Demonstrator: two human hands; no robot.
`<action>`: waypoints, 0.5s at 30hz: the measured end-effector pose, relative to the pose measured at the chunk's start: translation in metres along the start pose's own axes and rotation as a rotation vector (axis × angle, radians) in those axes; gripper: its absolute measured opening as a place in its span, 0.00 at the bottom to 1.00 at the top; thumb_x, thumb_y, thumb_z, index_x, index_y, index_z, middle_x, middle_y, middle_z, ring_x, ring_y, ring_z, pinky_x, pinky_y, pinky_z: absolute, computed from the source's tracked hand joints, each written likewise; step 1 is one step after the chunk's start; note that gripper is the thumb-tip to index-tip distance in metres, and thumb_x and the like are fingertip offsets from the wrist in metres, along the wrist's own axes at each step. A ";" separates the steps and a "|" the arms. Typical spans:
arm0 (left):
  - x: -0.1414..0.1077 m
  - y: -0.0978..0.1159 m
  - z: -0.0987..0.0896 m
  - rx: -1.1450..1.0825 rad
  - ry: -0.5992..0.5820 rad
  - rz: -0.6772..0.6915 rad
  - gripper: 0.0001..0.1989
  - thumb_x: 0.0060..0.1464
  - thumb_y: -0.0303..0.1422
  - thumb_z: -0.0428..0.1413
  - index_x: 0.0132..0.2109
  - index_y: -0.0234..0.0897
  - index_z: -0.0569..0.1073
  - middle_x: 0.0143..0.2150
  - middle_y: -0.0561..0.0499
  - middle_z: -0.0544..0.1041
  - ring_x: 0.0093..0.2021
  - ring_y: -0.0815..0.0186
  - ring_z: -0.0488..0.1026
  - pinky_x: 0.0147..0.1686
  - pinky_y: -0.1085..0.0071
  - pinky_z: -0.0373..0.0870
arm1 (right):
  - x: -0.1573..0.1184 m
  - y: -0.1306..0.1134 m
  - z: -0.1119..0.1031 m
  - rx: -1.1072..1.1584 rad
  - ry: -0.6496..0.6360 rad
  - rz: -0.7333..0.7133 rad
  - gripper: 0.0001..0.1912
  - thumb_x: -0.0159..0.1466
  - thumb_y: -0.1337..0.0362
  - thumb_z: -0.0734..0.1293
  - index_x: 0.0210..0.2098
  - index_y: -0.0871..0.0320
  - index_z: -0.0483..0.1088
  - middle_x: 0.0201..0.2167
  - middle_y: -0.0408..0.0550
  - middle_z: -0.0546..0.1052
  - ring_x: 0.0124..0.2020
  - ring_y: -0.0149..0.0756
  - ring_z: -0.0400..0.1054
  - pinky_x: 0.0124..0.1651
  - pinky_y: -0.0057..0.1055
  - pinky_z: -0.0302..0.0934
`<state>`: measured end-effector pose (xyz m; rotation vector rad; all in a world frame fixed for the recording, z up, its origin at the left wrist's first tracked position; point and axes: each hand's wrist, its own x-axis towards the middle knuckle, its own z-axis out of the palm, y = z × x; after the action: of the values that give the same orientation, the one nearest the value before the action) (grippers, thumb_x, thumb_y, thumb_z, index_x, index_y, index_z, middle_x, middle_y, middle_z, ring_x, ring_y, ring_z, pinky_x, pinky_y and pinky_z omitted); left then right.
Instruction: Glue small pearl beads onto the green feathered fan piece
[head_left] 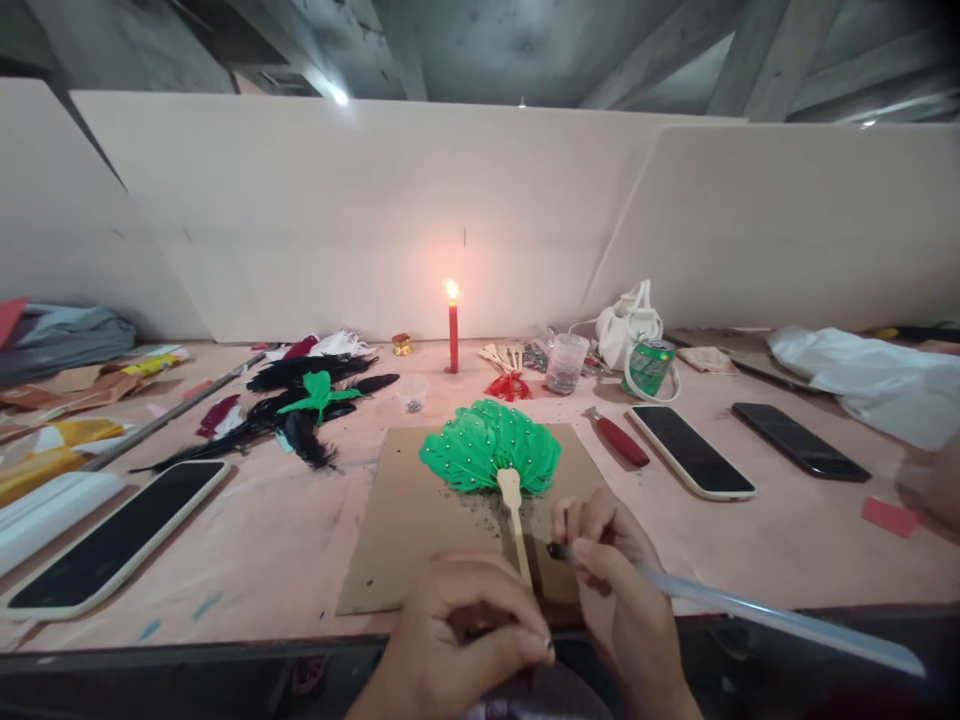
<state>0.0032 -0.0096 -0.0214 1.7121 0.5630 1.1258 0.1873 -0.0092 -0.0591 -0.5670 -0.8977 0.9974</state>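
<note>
A green feather fan (491, 445) dotted with small silvery beads lies on a cardboard sheet (397, 520), its pale wooden handle (517, 535) pointing toward me. My right hand (619, 590), right of the handle, grips a translucent glue stick (780, 620) with a blackened tip. Near the table's front edge, my left hand (469, 635) is closed in a pinch; a tiny shiny thing shows at its fingertips, too small to name. Dark specks lie on the cardboard below the feathers.
A lit red candle (453, 340) stands upright behind the fan. Black feathers (300, 410) and a phone (120, 540) lie left. To the right are a red-handled tool (621, 440), two phones, a plastic cup (566, 363) and a green can (648, 368). White boards stand behind.
</note>
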 end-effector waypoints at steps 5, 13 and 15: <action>0.023 0.058 -0.037 0.317 0.040 0.131 0.07 0.66 0.32 0.70 0.36 0.43 0.87 0.32 0.53 0.88 0.33 0.67 0.83 0.36 0.77 0.77 | -0.008 0.002 0.000 -0.191 -0.321 0.090 0.18 0.69 0.57 0.75 0.30 0.52 0.65 0.29 0.40 0.67 0.32 0.38 0.59 0.35 0.33 0.53; 0.129 0.052 -0.040 1.051 -0.489 0.343 0.12 0.71 0.26 0.57 0.41 0.39 0.85 0.38 0.52 0.86 0.37 0.65 0.80 0.37 0.70 0.69 | -0.004 -0.024 0.017 -0.575 -0.683 0.047 0.10 0.59 0.66 0.67 0.29 0.51 0.60 0.27 0.39 0.66 0.29 0.35 0.60 0.34 0.33 0.50; 0.147 0.029 -0.033 1.177 -0.622 0.362 0.14 0.68 0.21 0.57 0.37 0.38 0.84 0.33 0.52 0.83 0.34 0.65 0.77 0.33 0.69 0.65 | 0.000 -0.027 0.018 -0.617 -0.699 0.083 0.09 0.58 0.67 0.66 0.29 0.51 0.59 0.26 0.38 0.66 0.28 0.35 0.60 0.33 0.33 0.50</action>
<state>0.0389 0.1075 0.0705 3.1092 0.5488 0.3508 0.1844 -0.0209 -0.0284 -0.7878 -1.8510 1.0020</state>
